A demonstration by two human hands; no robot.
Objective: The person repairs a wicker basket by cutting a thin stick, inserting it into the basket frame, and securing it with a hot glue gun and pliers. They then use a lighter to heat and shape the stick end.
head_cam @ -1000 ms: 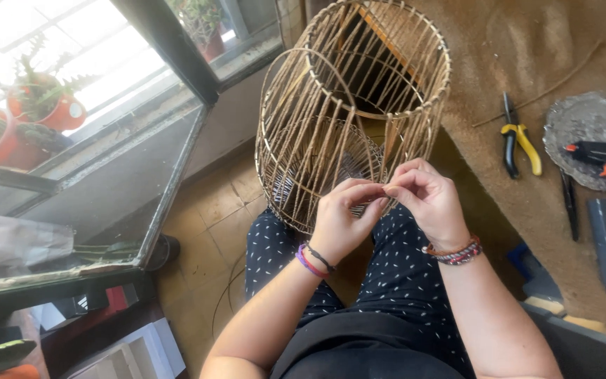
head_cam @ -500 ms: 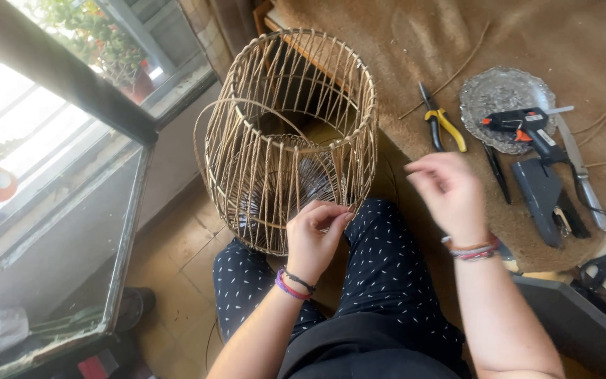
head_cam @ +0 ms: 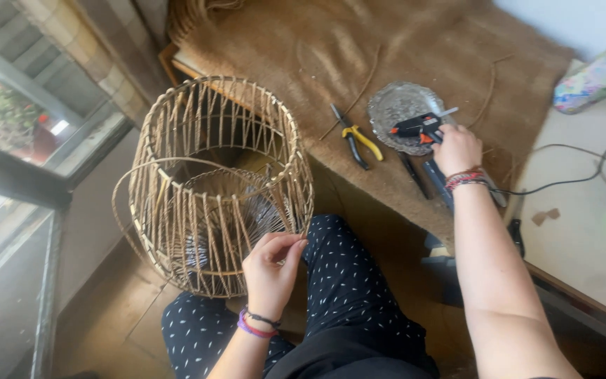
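Note:
A round wire frame wound with tan cord (head_cam: 215,182) rests on my lap, tilted toward me. My left hand (head_cam: 271,267) pinches the cord at the frame's near bottom rim, fingers closed on it. My right hand (head_cam: 456,149) reaches out over the burlap-covered table (head_cam: 415,49) and closes on the handle of a black and orange glue gun (head_cam: 419,128), which lies on a silver patterned plate (head_cam: 395,112). Both wrists wear bracelets.
Yellow-handled pliers (head_cam: 355,137) lie left of the plate, with dark tools next to it. A black cable (head_cam: 569,175) runs across the pale tabletop at right. A patterned tumbler (head_cam: 587,81) stands at the far right. A window with plants is on the left.
My right hand left the frame and moved out to the glue gun on the plate. My left hand stayed on the cord. The view swung right toward the table.

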